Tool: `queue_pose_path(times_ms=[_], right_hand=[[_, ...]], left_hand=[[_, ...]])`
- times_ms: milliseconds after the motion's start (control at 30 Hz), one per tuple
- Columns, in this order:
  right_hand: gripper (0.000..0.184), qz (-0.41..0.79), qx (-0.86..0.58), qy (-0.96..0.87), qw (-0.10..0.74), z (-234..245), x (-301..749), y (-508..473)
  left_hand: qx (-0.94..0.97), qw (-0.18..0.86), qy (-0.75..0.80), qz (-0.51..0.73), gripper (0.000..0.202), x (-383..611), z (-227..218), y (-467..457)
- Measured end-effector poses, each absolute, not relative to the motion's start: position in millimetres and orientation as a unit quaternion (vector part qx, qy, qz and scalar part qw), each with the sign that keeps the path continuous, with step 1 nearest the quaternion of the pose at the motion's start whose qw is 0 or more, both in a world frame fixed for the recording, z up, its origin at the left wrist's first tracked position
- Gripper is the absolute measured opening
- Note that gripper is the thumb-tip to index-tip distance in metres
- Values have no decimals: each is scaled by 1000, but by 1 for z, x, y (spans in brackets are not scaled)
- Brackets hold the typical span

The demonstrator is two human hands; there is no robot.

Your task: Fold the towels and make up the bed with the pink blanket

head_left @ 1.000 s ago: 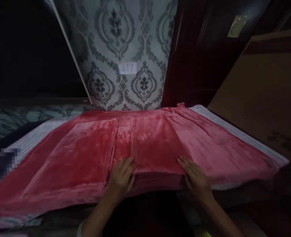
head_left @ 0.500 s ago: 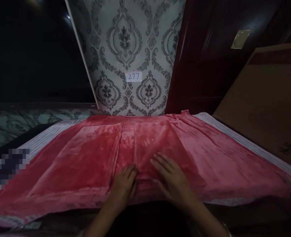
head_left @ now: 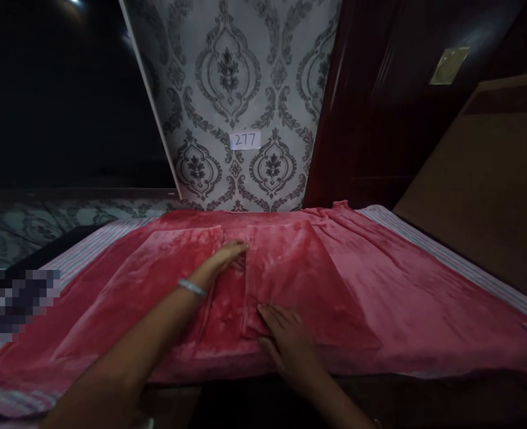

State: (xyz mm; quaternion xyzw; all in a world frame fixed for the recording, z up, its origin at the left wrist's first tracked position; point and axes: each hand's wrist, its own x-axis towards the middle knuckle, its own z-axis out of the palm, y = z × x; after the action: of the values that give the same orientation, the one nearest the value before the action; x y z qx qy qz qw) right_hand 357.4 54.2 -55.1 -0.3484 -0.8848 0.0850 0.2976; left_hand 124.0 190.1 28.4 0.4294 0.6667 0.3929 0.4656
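A plush pink-red blanket (head_left: 397,292) is spread out in front of me. Two folded panels lie on it, with a narrow strip between them. My left hand (head_left: 231,253) reaches over the left panel (head_left: 142,292). Its fingers are stretched out, and the tips touch the inner edge of the right panel (head_left: 308,268) near the far end. Close to the blanket's near edge, my right hand (head_left: 285,333) lies with its fingers extended on the near inner corner of the right panel. The thumb sits apart from those fingers.
Striped cloth (head_left: 106,232) shows from under the blanket at both sides. A large cardboard box (head_left: 482,179) stands at right, beside a dark red panel (head_left: 370,107). Behind is patterned wallpaper with a paper label (head_left: 245,140) reading 277. A dark screen (head_left: 66,107) is at left.
My left hand has moved away from me, from the near edge toward the far end of the right panel's inner edge. My right hand has shifted slightly nearer to me.
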Motion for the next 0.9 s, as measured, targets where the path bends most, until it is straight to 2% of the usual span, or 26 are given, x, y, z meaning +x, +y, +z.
queue_pose_path(times_ms=[100, 200, 300, 467, 633, 767, 900], right_hand=[[57, 82, -365, -875, 306, -51, 348, 52], [63, 61, -365, -880, 298, -48, 343, 56], [58, 6, -329, -886, 328, -55, 341, 63], [46, -70, -297, -873, 382, -76, 341, 70], [48, -28, -308, -892, 331, -69, 343, 63], [48, -34, -319, -889, 325, -72, 336, 61], [55, -22, -334, -899, 283, -71, 336, 55]], left_hand=[[433, 431, 676, 412, 33, 135, 26, 233], [445, 364, 684, 449, 51, 145, 18, 255], [461, 298, 692, 469, 64, 149, 11, 265], [482, 222, 710, 462, 57, 136, 2, 273], [496, 213, 720, 436, 59, 124, -6, 278], [518, 195, 711, 433, 53, 124, -5, 280], [525, 212, 709, 420, 51, 126, 3, 279]])
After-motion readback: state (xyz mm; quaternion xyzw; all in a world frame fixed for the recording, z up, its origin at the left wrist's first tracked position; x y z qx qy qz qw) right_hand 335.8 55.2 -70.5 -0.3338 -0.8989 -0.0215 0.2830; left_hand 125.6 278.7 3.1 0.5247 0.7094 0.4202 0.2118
